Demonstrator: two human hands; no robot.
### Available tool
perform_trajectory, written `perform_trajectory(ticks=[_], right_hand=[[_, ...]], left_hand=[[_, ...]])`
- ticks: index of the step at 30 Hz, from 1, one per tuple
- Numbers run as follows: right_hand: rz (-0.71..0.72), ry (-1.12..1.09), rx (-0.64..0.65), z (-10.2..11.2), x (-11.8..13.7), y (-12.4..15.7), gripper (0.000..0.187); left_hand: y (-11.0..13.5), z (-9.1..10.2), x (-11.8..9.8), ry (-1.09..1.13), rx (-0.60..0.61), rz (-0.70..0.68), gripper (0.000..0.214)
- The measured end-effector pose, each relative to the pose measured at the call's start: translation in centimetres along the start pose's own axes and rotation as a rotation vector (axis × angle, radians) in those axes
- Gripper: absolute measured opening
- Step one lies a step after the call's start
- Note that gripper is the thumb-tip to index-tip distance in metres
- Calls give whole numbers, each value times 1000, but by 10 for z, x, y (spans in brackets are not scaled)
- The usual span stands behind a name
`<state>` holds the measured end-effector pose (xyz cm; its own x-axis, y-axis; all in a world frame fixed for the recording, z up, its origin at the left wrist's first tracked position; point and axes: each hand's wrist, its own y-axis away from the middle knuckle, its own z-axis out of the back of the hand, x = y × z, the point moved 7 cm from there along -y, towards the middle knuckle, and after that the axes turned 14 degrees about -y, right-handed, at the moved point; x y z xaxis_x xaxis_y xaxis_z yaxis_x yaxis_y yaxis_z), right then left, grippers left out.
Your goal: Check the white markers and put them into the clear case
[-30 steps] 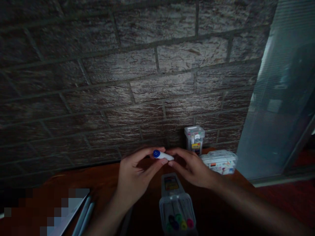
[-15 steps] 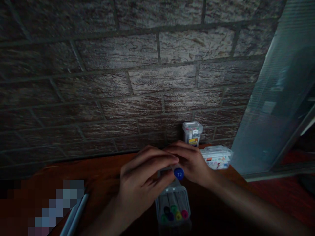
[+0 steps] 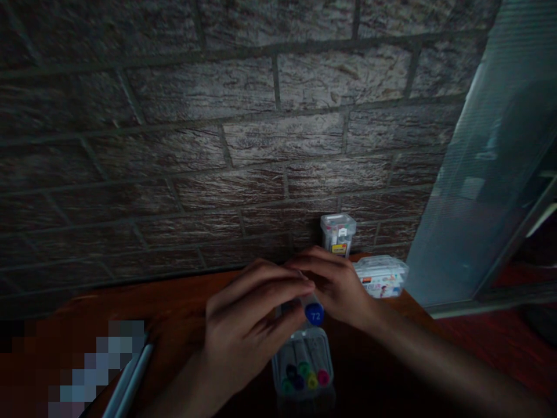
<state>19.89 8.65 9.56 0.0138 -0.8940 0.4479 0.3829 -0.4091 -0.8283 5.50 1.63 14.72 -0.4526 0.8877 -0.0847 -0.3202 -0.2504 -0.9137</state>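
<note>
A marker (image 3: 314, 314) with a blue end numbered 72 points toward me, some of its pale barrel showing. My left hand (image 3: 246, 325) grips it from the left, fingers and thumb closed around the barrel. On the far side, my right hand (image 3: 339, 284) is bent around the marker's other end; its fingertips are mostly hidden. Just below the hands sits an open clear plastic case (image 3: 329, 354). Inside lie several markers (image 3: 311, 380) with green, dark, purple, yellow and pink ends.
By the wall stands an upright clear case of markers (image 3: 338, 235). Right of it is another clear box (image 3: 383, 277) with a printed label. Two pale slim rods (image 3: 130, 380) lie at lower left beside a pixelated patch. A brick wall (image 3: 243, 139) closes off the table's (image 3: 174, 299) back.
The blue end of the marker has dropped slightly, and more of its barrel shows between my hands. Both hands keep their hold. The whole view has shifted a little.
</note>
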Motion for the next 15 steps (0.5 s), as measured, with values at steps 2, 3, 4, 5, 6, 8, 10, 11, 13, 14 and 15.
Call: perform_trajectory(ticks=[2, 3, 4, 5, 6, 8, 10, 11, 13, 14, 15], right_hand=[[-2, 3, -1, 0, 0, 0, 20], [-6, 5, 3, 0, -1, 1, 21], [-10, 7, 7, 0, -1, 1, 21], [-14, 9, 12, -1, -1, 1, 21], [-18, 12, 15, -1, -1, 1, 21], [-22, 12, 18, -1, -1, 1, 21], [-22, 5, 16, 0, -1, 1, 21], [-22, 1, 17, 0, 0, 1, 21], [-22, -3, 15, 0, 0, 1, 22], [-20, -3, 13, 0, 0, 1, 23], [-19, -2, 13, 0, 0, 0, 24]], left_hand=[[0, 0, -1, -3, -5, -5, 28], [0, 0, -1, -8, -3, -6, 28], [0, 0, -1, -15, 3, -4, 27], [0, -1, 0, -19, 7, -1, 27], [0, 0, 0, -21, 8, 3, 26], [0, 0, 0, -20, 5, 6, 25], [0, 1, -1, -18, -1, 2, 26], [0, 1, -2, -18, -1, -1, 26], [0, 2, -3, -23, -1, -8, 27], [0, 2, -4, -29, -1, -7, 27], [-1, 2, -4, -32, -1, -6, 28]])
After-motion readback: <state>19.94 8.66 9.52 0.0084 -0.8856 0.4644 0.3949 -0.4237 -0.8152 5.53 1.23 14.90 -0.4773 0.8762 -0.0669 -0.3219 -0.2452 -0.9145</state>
